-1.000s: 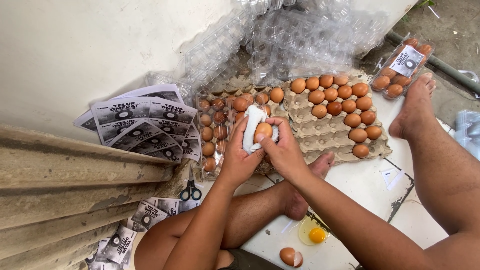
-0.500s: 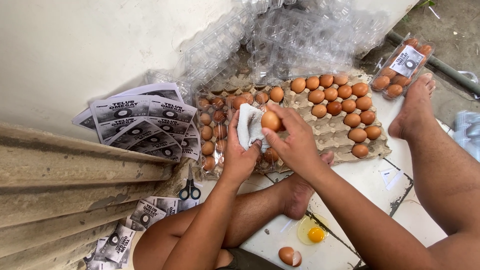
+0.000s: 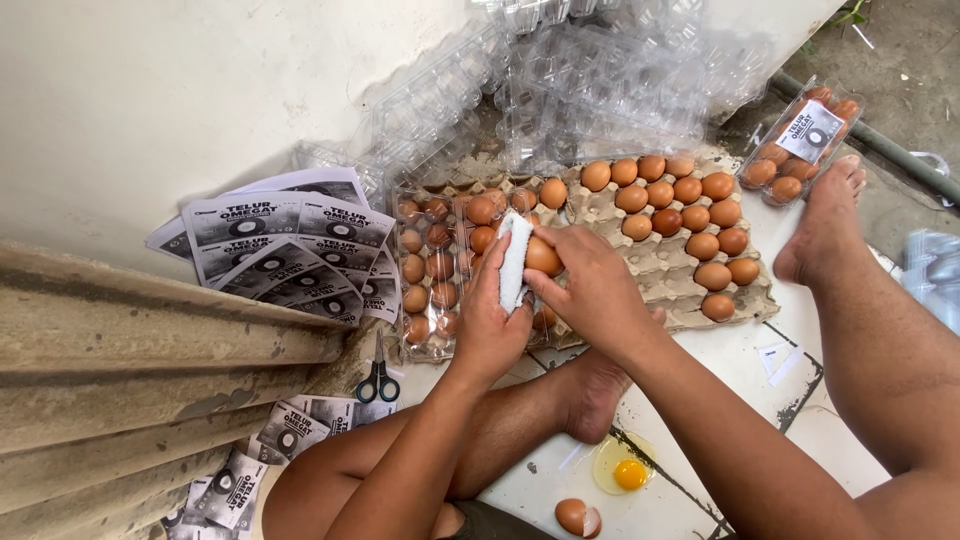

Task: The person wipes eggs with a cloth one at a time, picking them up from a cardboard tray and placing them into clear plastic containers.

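Brown egg [image 3: 543, 256] at frame centre, pinched in right hand [image 3: 590, 290] fingers, wrist bent inward. Left hand [image 3: 490, 325] raised, fingers clamped on white cloth [image 3: 514, 262] pressed against egg, above egg tray [image 3: 690, 290].

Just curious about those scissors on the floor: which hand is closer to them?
Left. The left hand holds a cloth just right of the scissors; the right hand, gripping an egg, is farther right.
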